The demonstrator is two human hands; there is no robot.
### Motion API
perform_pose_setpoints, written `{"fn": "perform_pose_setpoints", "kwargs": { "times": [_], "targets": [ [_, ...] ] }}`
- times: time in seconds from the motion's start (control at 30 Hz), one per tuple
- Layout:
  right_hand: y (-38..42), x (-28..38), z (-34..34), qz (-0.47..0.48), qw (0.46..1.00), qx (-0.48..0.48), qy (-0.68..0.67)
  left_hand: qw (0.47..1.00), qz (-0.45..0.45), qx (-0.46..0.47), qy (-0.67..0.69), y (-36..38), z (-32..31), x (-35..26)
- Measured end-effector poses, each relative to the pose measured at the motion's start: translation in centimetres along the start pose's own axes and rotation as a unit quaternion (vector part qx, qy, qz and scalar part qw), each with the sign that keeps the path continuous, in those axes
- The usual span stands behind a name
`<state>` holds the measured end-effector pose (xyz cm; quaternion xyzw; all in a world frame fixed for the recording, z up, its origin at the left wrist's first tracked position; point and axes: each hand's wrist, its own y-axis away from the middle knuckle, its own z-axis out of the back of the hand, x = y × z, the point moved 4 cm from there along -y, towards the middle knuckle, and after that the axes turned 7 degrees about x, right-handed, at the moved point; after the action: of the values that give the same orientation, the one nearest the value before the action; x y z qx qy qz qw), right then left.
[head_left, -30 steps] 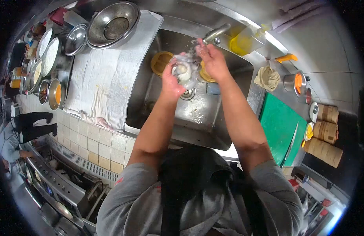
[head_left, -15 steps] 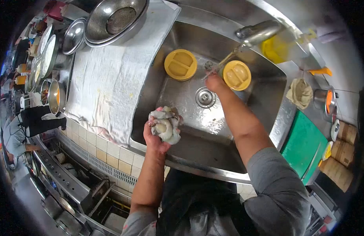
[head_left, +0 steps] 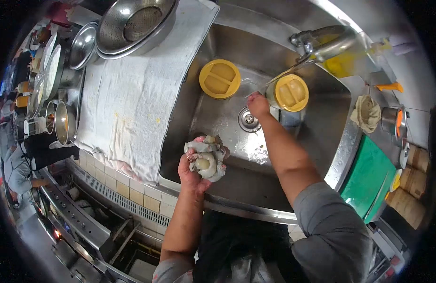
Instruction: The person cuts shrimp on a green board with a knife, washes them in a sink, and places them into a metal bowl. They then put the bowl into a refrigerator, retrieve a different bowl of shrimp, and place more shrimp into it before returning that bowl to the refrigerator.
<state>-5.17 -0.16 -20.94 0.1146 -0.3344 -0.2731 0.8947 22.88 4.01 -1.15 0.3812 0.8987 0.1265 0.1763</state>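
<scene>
My left hand (head_left: 192,174), palm up over the sink's near left side, is closed around a heap of raw peeled shrimp (head_left: 208,162), pale and wet. Farther in, my right hand (head_left: 258,104) hovers beside the drain (head_left: 249,120), fingers drawn together; whatever they hold, if anything, is hidden. A thin stream of water runs from the faucet (head_left: 321,47) toward those fingertips. Just right of them stands a container with a round yellow lid (head_left: 292,93). A second yellow lid (head_left: 220,79) tops another container at the sink's back left.
The metal sink (head_left: 321,122) has a white cloth (head_left: 128,104) on the counter to its left, with a perforated metal bowl (head_left: 135,23) at the back. On the right lie a green cutting board (head_left: 369,179) and a crumpled cloth (head_left: 366,113). A person (head_left: 20,165) stands far left.
The view has shifted slightly. My right hand has drawn back a little from the faucet, and the small greyish thing at its fingertips no longer shows. My left hand still holds the shrimp.
</scene>
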Motion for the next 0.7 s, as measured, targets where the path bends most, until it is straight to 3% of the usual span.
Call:
{"fn": "perform_pose_setpoints", "kwargs": {
  "times": [0.03, 0.07, 0.13, 0.17, 0.27, 0.37, 0.43, 0.47, 0.53, 0.57, 0.6, 0.7],
  "targets": [
    [0.9, 0.9, 1.1, 0.000, 1.000, -0.004, 0.003, 1.000, 0.005, -0.007, -0.014, -0.3, -0.2, 0.1],
    [1.8, 1.6, 2.1, -0.023, 0.988, 0.014, -0.154, 0.999, 0.009, -0.013, -0.028, -0.6, -0.4, 0.2],
    [3.6, 3.7, 4.5, -0.061, 0.889, 0.049, -0.452, 1.000, 0.016, -0.001, -0.014, -1.9, -0.6, 0.6],
    [4.5, 4.9, 6.1, -0.059, 0.872, 0.049, -0.483, 0.999, 0.024, -0.029, -0.021, -2.8, -0.5, 1.0],
    [7.7, 8.7, 11.7, -0.004, 0.845, 0.015, -0.534, 0.998, 0.037, -0.038, -0.044, -7.0, -1.3, 2.2],
    [10.4, 12.1, 16.0, 0.057, 0.868, 0.006, -0.493, 0.993, 0.029, -0.027, -0.107, -12.0, -2.8, 4.0],
    [11.8, 13.7, 17.5, 0.153, 0.881, -0.029, -0.447, 0.997, 0.052, -0.015, -0.062, -14.1, -4.9, 5.0],
    [12.1, 13.5, 17.9, 0.154, 0.882, -0.037, -0.445, 0.997, 0.073, -0.010, -0.018, -15.0, -6.0, 5.7],
    [13.6, 14.6, 19.9, 0.261, 0.939, -0.129, -0.181, 0.996, 0.082, 0.023, -0.025, -16.4, -7.7, 6.7],
    [14.0, 14.8, 20.6, 0.271, 0.937, -0.173, -0.138, 0.995, 0.084, 0.049, -0.031, -17.0, -8.4, 7.1],
    [14.1, 14.7, 21.3, 0.269, 0.937, -0.178, -0.138, 0.993, 0.085, 0.074, -0.038, -17.7, -9.0, 7.4],
    [13.9, 13.6, 23.4, 0.175, 0.899, -0.119, -0.383, 0.992, 0.066, 0.107, -0.034, -18.4, -10.5, 7.6]
  ]
}}
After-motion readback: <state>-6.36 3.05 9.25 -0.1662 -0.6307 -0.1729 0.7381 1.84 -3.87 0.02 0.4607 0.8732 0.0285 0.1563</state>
